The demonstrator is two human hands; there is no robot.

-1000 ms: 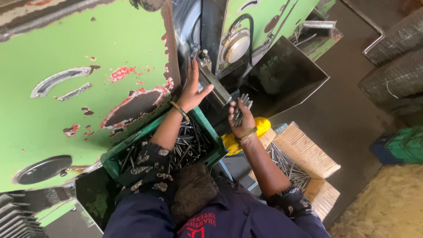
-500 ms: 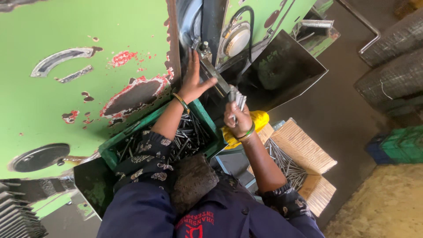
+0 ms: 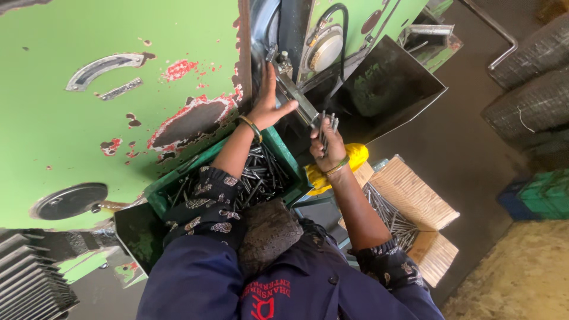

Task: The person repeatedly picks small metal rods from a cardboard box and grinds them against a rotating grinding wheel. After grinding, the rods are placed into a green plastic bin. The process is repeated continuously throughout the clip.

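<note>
My left hand (image 3: 269, 104) rests with fingers spread against the dark gap of a big green machine (image 3: 118, 118) with chipped paint, touching a grey metal feed block (image 3: 296, 98). My right hand (image 3: 329, 145) is shut on a small bundle of metal pins (image 3: 326, 124), held upright just below and right of that block. Both wrists wear bangles. Under my left forearm sits a green tray (image 3: 160, 198) full of loose metal pins (image 3: 264, 175).
A dark metal chute (image 3: 391, 89) juts from the machine behind my right hand. A yellow object (image 3: 355, 157) and cardboard boxes (image 3: 415, 198) holding more pins lie below right. A green crate (image 3: 539, 195) and wire rolls (image 3: 533, 59) stand at the right.
My right hand has lifted the pin bundle up toward the feed block. My left hand stays spread against the machine, only slightly higher.
</note>
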